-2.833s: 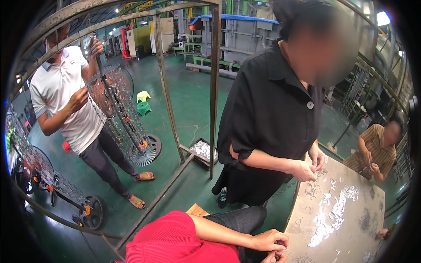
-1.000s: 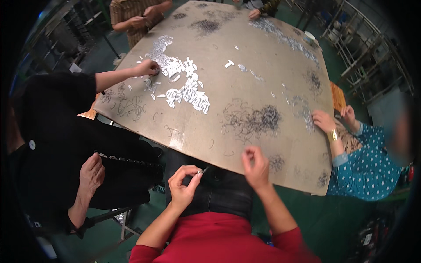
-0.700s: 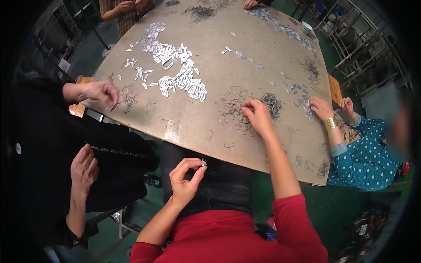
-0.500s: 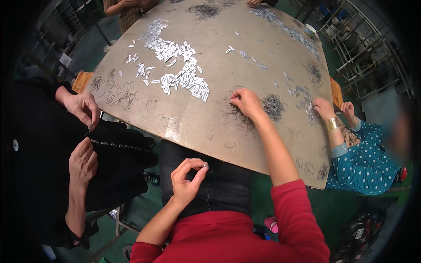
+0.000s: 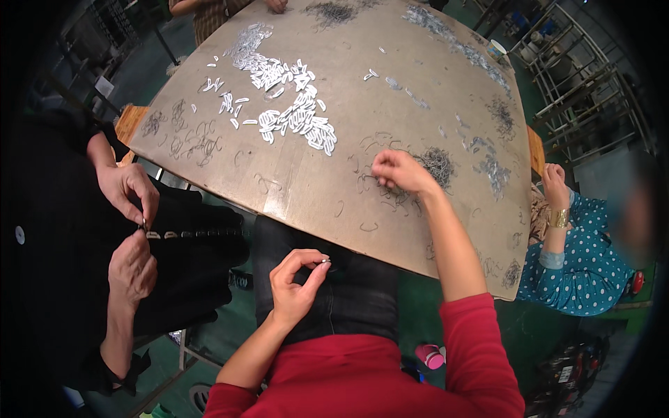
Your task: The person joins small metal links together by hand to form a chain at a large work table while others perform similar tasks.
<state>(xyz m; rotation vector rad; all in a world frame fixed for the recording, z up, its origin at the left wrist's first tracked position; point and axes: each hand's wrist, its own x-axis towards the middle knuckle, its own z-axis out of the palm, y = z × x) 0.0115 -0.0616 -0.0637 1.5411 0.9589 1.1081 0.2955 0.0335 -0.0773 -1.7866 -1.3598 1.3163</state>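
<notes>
My left hand (image 5: 295, 285) is over my lap, off the table's near edge, its thumb and forefinger pinched on a small shiny piece (image 5: 325, 260). Above the tabletop (image 5: 306, 202), my right hand (image 5: 401, 171) has its fingers drawn together. It is close to loose, dark curved wires (image 5: 396, 200); whatever lies between its fingertips is too small to make out. A denser heap of grey wires (image 5: 437, 164) is just right of that hand. Farther off, at the left, spreads a pile of small white-and-silver oval pieces (image 5: 306, 125).
On the left, a co-worker's hands (image 5: 132, 261) hold a strip of small linked pieces (image 5: 185, 235). At the right sits another person in a dotted teal sleeve (image 5: 578, 265). More silver pieces (image 5: 491, 171) and curved wires (image 5: 191, 145) are scattered about. Metal racks (image 5: 578, 76) stand beyond the table.
My right hand has shifted slightly right and nearer, its fingers now tucked down. My left hand stays put. The right-hand co-worker's hand has drawn back from the table.
</notes>
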